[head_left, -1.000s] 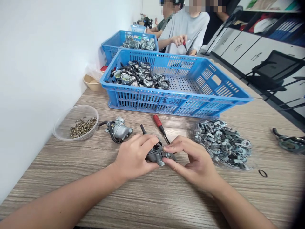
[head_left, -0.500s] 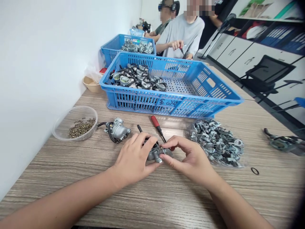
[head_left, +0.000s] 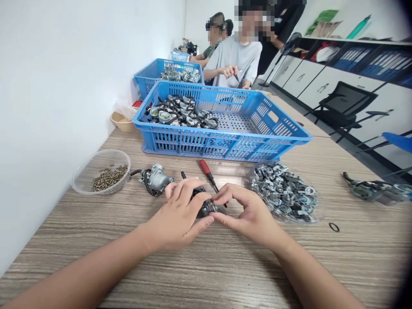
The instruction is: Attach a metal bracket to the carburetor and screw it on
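Carburetor (head_left: pixel 206 207) on table (head_left: pixel 206 266), just in front of red screwdriver (head_left: pixel 207 172). Gripped by left hand (head_left: pixel 178 219); small fitting pinched by right hand (head_left: pixel 247 212) fingertips. Risk: fitting slipping, rolling away toward washer pile (head_left: pixel 283 193).

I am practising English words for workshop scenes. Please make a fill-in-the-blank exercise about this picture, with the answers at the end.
1. Both hands, the left hand and the right hand, hold a small grey ____ between them.
2. The screwdriver on the table has a ____ handle.
3. The clear bowl near the wall holds small ____.
4. The nearest crate is ____ in colour.

Missing words: carburetor; red; screws; blue
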Demonstrator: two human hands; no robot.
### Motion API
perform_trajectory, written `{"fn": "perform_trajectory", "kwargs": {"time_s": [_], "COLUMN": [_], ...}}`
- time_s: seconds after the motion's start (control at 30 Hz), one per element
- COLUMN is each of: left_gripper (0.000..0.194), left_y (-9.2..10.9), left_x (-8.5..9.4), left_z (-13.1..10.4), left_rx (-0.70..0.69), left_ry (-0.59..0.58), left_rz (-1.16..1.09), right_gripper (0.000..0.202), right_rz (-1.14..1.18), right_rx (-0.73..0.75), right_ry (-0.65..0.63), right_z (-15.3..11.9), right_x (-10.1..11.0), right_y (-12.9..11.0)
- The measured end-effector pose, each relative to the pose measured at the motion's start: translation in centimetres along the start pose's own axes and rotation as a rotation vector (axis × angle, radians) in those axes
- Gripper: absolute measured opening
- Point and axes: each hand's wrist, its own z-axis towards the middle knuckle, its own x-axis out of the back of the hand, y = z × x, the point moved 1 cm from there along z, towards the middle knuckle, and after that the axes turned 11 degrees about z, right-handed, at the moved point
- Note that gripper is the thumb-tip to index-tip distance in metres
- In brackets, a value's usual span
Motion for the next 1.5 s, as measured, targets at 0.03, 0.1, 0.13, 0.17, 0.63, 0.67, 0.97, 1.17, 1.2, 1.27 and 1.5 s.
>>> {"fn": "perform_trajectory", "kwargs": {"time_s": [0.03,0.1,0.13,0.17,0.63,0.67,0.97,1.17,1.2,1.27,1.5], "left_gripper": [0.037,0.027,0.024,0.021,0.011,0.010,0.010,0.012,0.013,0.017,0.025], "left_y": [-0.3,-1.0,-1.3,-1.7,-4.2,-4.2,-4.0,-3.9,-3.8,-3.7,-3.8], "left_x": [0.2,0.5,0.6,0.7,0.9,0.9,0.1,-0.2,-0.2,-0.3,-1.0], "left_z": [0.2,0.5,0.7,0.8,1.6,1.7,1.5,1.3,1.3,1.3,1.3], "left_rx": [-0.035,-0.066,-0.064,-0.062,-0.088,-0.093,-0.056,-0.035,-0.024,-0.003,-0.024], "left_ry": [-0.015,-0.024,-0.020,-0.013,-0.075,-0.071,-0.061,-0.042,-0.043,-0.042,0.034], "left_rz": [-0.046,-0.136,-0.178,-0.218,-0.498,-0.511,-0.537,-0.523,-0.524,-0.541,-0.614], "right_gripper": [0.018,0.018,0.019,0.020,0.038,0.036,0.057,0.042,0.035,0.026,0.037], "right_rz": [-0.013,-0.044,-0.055,-0.057,-0.050,-0.036,-0.659,-0.883,-0.901,-0.922,-0.937], "right_rx": [0.022,0.060,0.074,0.082,0.146,0.131,-0.227,-0.353,-0.357,-0.344,-0.269], "right_ry": [-0.002,0.001,0.002,-0.002,-0.082,-0.050,0.244,0.057,0.026,-0.036,-0.123], "right_z": [0.0,0.1,0.1,0.0,-0.4,-0.3,3.9,7.9,8.4,9.0,8.6], "right_x": [0.0,0.1,0.2,0.1,-1.2,-1.0,-1.2,-2.5,-2.6,-2.8,-2.4], "right_y": [0.0,-0.1,-0.1,-0.1,-0.2,0.2,5.4,6.2,6.4,6.6,6.7]}}
